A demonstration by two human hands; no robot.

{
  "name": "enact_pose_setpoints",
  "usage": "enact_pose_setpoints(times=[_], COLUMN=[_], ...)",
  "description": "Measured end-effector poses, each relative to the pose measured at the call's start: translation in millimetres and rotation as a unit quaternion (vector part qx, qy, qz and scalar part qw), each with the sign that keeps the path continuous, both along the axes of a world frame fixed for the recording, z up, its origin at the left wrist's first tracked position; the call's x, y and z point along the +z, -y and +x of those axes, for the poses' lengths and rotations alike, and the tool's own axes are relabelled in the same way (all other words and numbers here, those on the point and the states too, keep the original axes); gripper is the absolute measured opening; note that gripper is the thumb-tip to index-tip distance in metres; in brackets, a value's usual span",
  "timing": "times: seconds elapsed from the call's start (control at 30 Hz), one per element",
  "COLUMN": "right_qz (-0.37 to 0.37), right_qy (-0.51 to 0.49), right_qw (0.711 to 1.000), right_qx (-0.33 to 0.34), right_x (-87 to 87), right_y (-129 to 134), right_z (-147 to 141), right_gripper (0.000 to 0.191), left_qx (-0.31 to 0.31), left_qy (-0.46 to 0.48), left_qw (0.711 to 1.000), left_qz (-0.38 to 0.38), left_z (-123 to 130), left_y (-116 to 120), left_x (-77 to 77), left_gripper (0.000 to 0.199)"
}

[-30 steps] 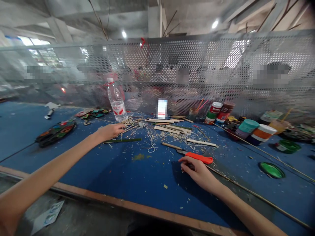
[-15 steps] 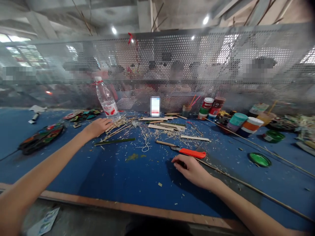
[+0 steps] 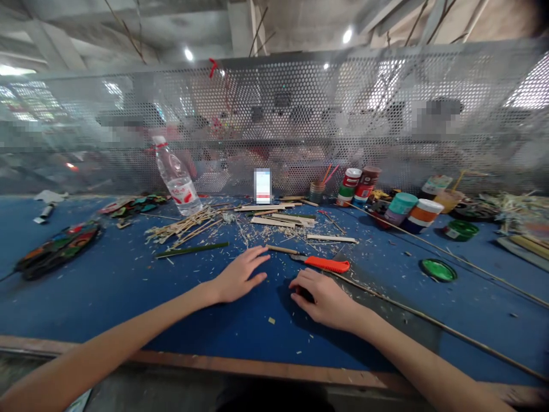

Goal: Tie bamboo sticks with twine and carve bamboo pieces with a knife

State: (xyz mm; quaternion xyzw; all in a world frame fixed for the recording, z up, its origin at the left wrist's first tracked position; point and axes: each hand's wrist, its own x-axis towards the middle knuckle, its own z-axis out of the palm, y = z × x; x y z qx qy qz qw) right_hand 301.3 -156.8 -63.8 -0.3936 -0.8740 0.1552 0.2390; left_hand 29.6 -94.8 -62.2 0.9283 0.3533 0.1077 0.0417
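Observation:
My left hand is over the middle of the blue table, fingers spread, with nothing in it. Its fingertips come close to the near end of a short wooden stick. To its right, my right hand rests loosely curled, thumb apart from the fingers; I see nothing in it. Just beyond the right hand lies an orange utility knife, its blade toward the left. A pile of thin bamboo slivers and a green bamboo strip lie to the left. Flat bamboo strips lie farther back among shavings.
A tilted water bottle and a lit phone stand by the perforated metal screen. Paint jars and a green-paint lid are right. A long thin rod crosses the right side. Dark painted pieces lie left.
My left hand has left the bamboo slivers and moved right and nearer, its fingers now spread. My right hand stays beside the knife. The view has shifted slightly to the right.

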Motion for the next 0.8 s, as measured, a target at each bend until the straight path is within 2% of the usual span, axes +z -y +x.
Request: enact_pose_setpoints(times=[0.1, 0.2, 0.27, 0.37, 0.5, 0.6, 0.7, 0.8], right_qz=[0.016, 0.018, 0.018, 0.019, 0.018, 0.026, 0.034, 0.038], right_qy=[0.008, 0.021, 0.025, 0.023, 0.027, 0.037, 0.057, 0.065], right_qw=[1.0, 1.0, 0.999, 1.0, 0.999, 0.999, 0.998, 0.997], right_qx=[0.0, -0.009, -0.01, -0.007, -0.009, -0.005, -0.003, -0.002], right_x=[-1.8, -3.0, -3.5, -4.5, -5.1, -3.6, -2.1, -2.5], right_y=[-1, -3, -3, -3, -3, -2, -1, -1], right_z=[0, 2, 3, 4, 5, 5, 4, 4], right_gripper=[0.011, 0.014, 0.016, 0.016, 0.016, 0.016, 0.016, 0.016], left_qx=[-0.068, -0.12, -0.129, -0.144, -0.145, -0.158, -0.166, -0.163], left_qy=[-0.02, -0.02, 0.002, 0.028, 0.031, 0.034, 0.041, 0.048], left_qw=[0.997, 0.991, 0.991, 0.989, 0.989, 0.986, 0.985, 0.985], left_qz=[-0.043, -0.062, -0.044, -0.024, 0.003, 0.027, 0.026, 0.033], left_z=[15, 17, 12, 5, 1, 0, -4, -10], left_y=[27, 52, 65, 78, 91, 101, 113, 123], left_x=[-2.7, -2.5, -3.3, -6.8, -9.8, -5.1, 2.2, 3.9], left_gripper=[0.075, 0.091, 0.084, 0.06, 0.05, 0.041, 0.041, 0.054])
